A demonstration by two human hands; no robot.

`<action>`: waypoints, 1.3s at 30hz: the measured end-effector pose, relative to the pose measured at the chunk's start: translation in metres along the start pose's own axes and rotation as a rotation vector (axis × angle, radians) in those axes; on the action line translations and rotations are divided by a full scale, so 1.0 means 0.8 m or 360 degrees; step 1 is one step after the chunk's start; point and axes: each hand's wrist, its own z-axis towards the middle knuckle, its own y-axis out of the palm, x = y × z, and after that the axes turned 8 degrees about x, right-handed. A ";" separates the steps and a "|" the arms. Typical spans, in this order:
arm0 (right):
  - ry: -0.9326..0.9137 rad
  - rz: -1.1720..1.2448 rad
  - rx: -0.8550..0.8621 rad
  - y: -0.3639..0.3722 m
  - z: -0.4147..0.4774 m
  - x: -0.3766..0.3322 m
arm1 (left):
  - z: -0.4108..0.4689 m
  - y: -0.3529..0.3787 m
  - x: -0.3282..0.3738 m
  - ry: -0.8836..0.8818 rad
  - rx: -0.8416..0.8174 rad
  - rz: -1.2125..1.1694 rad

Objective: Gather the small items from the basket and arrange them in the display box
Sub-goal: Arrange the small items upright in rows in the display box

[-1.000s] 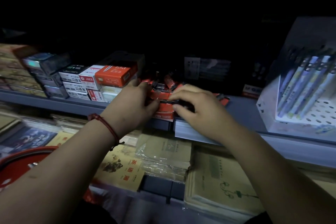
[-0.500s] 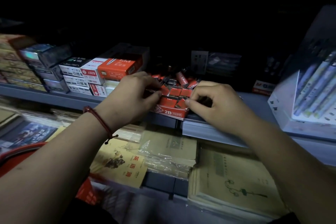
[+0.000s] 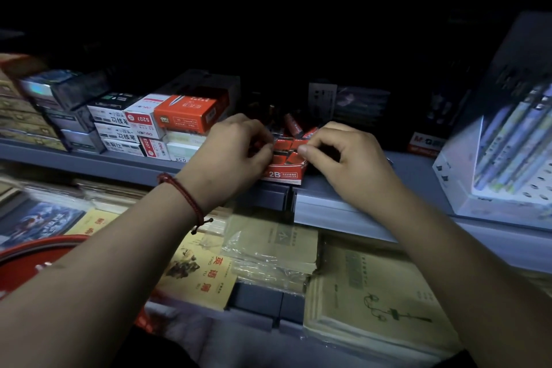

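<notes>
Arranging small red packs [image 3: 286,143] in the display box [image 3: 283,174] at the shelf's [image 3: 328,203] front edge, left hand [image 3: 236,155] pinches one, right hand's [image 3: 343,155] curled fingers touch another, grip unclear; next, seat them level.

Left grip [image 3: 236,155] and right grip [image 3: 343,158] stretched forward, close together — fingers curled inward, backs facing up
</notes>
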 end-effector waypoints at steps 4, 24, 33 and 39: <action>0.0130 -0.0054 -0.0060 0.000 0.006 0.007 | -0.002 0.006 0.004 -0.0038 -0.0046 0.0016; 0.0252 -0.0540 -0.0052 -0.058 -0.011 0.021 | 0.011 0.011 0.048 0.0026 -0.0191 -0.0213; 0.0104 -0.0422 -0.0202 -0.015 0.015 -0.008 | 0.008 0.005 0.038 0.0168 -0.0126 -0.0131; 0.0183 -0.0474 -0.0325 -0.009 0.023 -0.003 | 0.005 0.002 0.030 0.0158 -0.0087 -0.0034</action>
